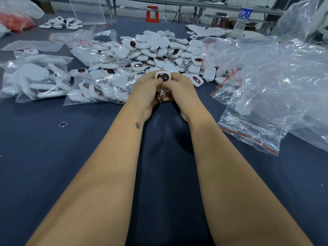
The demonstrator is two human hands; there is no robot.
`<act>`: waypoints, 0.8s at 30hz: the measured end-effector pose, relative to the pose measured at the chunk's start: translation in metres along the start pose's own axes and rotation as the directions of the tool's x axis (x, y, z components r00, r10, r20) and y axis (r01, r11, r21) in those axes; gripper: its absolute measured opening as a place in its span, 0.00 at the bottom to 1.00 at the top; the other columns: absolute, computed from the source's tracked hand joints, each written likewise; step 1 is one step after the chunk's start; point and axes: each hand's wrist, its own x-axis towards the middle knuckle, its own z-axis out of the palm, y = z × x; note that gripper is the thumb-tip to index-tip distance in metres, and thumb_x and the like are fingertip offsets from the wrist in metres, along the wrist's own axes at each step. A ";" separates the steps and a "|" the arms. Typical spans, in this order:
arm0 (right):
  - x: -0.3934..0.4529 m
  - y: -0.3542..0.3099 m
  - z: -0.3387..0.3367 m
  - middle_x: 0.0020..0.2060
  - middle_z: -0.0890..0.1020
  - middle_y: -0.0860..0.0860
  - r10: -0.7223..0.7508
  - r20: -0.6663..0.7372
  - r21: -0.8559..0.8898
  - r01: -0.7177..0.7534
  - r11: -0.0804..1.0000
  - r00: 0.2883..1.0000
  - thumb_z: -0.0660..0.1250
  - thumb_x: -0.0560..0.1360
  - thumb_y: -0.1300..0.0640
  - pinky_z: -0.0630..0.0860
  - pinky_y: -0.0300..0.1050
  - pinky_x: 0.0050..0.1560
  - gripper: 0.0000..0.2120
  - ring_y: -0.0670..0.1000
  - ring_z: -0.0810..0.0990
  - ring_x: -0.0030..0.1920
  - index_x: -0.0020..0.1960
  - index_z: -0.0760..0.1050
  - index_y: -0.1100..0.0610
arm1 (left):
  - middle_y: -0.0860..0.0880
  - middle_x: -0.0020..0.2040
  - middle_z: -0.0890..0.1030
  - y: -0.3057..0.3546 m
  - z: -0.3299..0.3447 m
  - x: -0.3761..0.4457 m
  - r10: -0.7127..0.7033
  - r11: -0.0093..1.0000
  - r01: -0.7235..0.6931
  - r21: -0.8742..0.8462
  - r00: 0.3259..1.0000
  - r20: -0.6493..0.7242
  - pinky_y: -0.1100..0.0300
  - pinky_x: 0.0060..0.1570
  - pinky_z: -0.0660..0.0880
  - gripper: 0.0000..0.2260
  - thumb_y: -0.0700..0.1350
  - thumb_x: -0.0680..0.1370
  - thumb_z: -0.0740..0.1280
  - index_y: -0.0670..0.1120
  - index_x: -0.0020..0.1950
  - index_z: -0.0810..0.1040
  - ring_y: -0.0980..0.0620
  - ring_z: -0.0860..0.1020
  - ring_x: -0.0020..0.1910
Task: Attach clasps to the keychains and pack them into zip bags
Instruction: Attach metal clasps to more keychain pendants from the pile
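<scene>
Both hands meet at the middle of the dark blue table. My left hand (145, 91) and my right hand (180, 92) together grip one white keychain (163, 77) with a black, red-rimmed face turned up. A small metal clasp (160, 101) dangles beneath it between my palms. Just beyond lies a big pile of loose white keychains (156, 52), some with chains. Filled zip bags (33, 80) of keychains rest at the left, another one (99, 92) right beside my left hand.
Empty zip bags with red strips (252, 128) are heaped at the right. A loose metal ring (63, 124) lies on the table (53, 157) at the left. A water bottle (243, 16) stands far right; an orange stool (152, 14) beyond the table.
</scene>
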 end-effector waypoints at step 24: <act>-0.001 0.001 0.002 0.41 0.80 0.52 -0.018 -0.062 0.025 0.020 0.999 0.998 0.60 0.78 0.60 0.76 0.39 0.34 0.08 0.49 0.77 0.36 0.45 0.77 0.52 | 0.41 0.49 0.77 -0.002 0.000 0.002 -0.006 0.998 0.007 0.058 1.000 -0.005 0.63 0.29 0.74 0.15 0.33 0.82 0.55 0.39 0.67 0.74 0.52 0.76 0.36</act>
